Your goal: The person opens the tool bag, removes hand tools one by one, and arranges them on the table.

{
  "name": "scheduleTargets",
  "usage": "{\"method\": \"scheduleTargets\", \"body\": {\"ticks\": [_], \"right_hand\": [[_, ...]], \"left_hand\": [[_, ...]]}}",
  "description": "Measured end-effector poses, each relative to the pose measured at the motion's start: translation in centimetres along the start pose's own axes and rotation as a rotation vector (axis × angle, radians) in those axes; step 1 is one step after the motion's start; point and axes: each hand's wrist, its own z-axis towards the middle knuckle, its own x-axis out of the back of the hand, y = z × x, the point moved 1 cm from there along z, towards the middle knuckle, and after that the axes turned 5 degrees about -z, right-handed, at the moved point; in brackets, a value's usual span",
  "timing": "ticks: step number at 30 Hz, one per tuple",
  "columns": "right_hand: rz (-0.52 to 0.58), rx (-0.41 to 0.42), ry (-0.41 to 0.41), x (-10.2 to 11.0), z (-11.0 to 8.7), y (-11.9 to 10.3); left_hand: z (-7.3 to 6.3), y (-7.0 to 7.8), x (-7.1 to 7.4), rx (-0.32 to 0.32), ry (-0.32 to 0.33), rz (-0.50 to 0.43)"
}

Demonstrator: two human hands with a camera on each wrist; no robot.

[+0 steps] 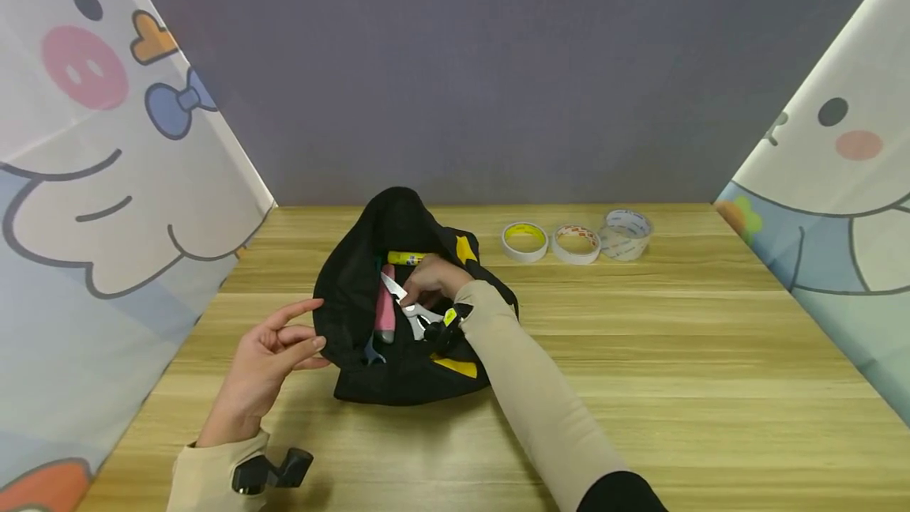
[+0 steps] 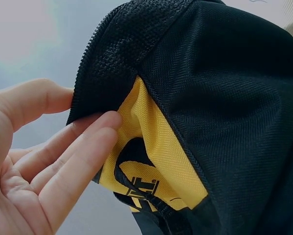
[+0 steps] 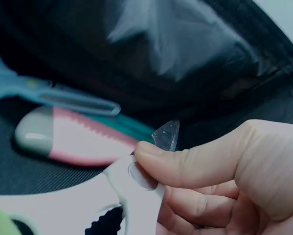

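Observation:
A black tool bag (image 1: 412, 385) with yellow patches stands with its mouth gaping. My left hand (image 1: 273, 350) pinches the zippered edge of the bag at its left side; the zipper teeth (image 2: 87, 54) show in the left wrist view. Inside, my right hand (image 1: 435, 278) grips white-handled scissors (image 3: 136, 196), the thumb pressing at their pivot. Beside the scissors lies a pink and grey utility knife (image 3: 87, 137). Blue scissors (image 3: 43, 93) lie behind the knife in the right wrist view. A yellow tube (image 1: 405, 257) rests near the bag's far wall.
To the right of the bag, two flat tape rolls (image 1: 524, 242) and a wider clear tape roll (image 1: 626, 235) stand in a row on the wooden table (image 1: 675, 370). A grey panel (image 1: 498, 77) rises behind, with cartoon-printed cloth (image 1: 71, 220) at both sides.

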Motion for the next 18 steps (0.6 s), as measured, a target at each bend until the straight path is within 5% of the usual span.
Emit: {"method": "scheduleTargets", "body": {"ticks": [7,18], "right_hand": [[0.073,0.076,-0.02,0.9,-1.1,-1.1],[0.135,0.188,0.073,2.1,-2.3,-2.4]], "left_hand": [[-0.1,-0.1,0.0,-0.014,-0.021,-0.009],[0.0,-0.2,0.0,-0.012,-0.022,-0.001]]}}
